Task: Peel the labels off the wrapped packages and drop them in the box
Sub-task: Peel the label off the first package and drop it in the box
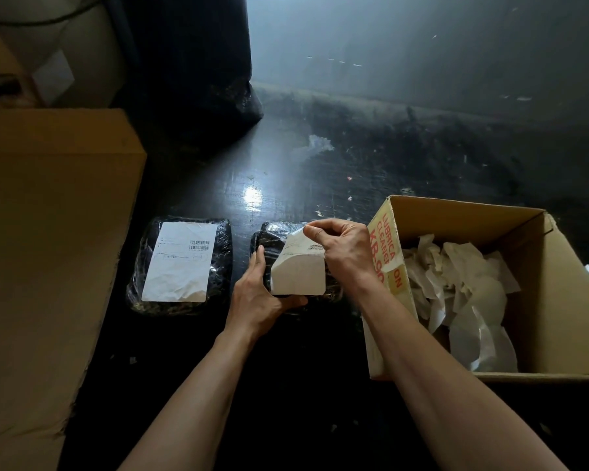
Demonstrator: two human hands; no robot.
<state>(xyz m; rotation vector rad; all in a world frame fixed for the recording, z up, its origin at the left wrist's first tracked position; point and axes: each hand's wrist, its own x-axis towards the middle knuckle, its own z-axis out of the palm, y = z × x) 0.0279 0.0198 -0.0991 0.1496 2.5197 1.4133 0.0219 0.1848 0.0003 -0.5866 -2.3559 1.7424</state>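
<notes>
1. The right hand (342, 248) pinches the far edge of the label (298, 268), thumb and fingers closed on the paper. The label curls up and toward the person, blank back showing. Its near edge looks to be on the package (269, 239) yet, though the light is too dim to be sure.

2. The left hand (262, 294) clamps the package at its near-left corner, thumb under the near edge and fingers along the left side. This brace matters: the wrap is slick film, and without it the package would lift with the pull.

3. To peel well, I would draw the label low and back over itself, toward the near edge, not straight up. A flat, steady pull is less likely to tear thin paper or leave strips behind.

4. If the near edge resists, shift the pinch closer to the line where paper meets film.

5. The box (555, 277) stands open just right of the package, already holding crumpled white labels (463, 266). Once free, the label needs only a short carry right over the box's near-left wall.

6. A second package (181, 263) lies just left on the dark floor (286, 164), its label (181, 261) flat and untouched; that one comes next.
</notes>
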